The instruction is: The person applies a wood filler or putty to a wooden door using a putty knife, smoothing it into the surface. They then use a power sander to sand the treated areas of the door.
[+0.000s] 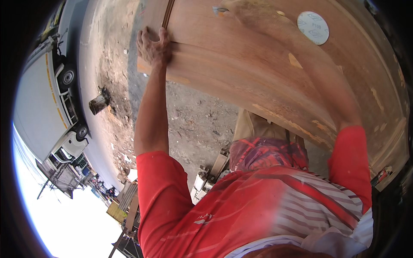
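Note:
A large brown wooden door panel [206,64] with raised moulding and pale filler patches lies in front of me. My left hand [155,46] grips its left end, fingers bent over the edge and thumb on the face. At the top of the view my right hand [247,10] reaches across the panel, pressed to its surface and smeared by motion. A small pale blue-grey piece, which looks like folded sandpaper [220,10], shows at its fingertips; most of it is hidden under the hand. A round white sanding disc [313,28] lies flat on the panel beside my right forearm.
Bare dirt ground [193,116] with small litter shows below the panel. A rusty tin can [99,103] stands on the left, with a road and a white truck [43,103] beyond. Wood scraps [219,163] lie near my legs.

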Demonstrator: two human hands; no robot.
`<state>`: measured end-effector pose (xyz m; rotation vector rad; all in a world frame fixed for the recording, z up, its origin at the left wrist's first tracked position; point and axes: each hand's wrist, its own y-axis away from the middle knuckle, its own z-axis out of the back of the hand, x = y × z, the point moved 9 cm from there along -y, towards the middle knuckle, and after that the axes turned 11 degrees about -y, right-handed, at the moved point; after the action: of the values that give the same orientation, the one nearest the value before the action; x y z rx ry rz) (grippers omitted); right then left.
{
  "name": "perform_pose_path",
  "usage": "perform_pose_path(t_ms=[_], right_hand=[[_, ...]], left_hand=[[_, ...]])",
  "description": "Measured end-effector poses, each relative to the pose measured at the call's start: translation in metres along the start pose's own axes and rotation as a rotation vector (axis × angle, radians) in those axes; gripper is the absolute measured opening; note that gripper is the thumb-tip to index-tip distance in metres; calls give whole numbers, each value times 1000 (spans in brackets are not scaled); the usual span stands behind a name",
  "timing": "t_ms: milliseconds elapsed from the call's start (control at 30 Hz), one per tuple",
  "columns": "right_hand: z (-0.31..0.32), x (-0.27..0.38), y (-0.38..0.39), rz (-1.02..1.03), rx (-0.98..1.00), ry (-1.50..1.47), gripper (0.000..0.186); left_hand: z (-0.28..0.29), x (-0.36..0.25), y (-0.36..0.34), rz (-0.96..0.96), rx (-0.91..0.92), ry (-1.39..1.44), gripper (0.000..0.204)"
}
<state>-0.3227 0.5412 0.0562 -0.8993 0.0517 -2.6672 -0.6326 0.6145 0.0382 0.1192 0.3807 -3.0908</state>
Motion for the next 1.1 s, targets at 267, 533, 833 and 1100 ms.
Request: perform_pose_path(t_ms=[267, 533, 833, 1100], right_hand=[[-4, -5, -7, -86, 107, -50, 34], [5, 3, 1, -37, 56, -126, 27], [-20, -9, 0, -76, 79, -18, 28], [-18, -3, -18, 39, 24, 44, 27]], left_hand=[[4, -1, 2, -4, -1, 9, 77], [2, -4, 4, -30, -52, 31, 77], [0, 4, 6, -12, -61, -37, 75], [-2, 8, 2, 11, -95, 3, 73]])
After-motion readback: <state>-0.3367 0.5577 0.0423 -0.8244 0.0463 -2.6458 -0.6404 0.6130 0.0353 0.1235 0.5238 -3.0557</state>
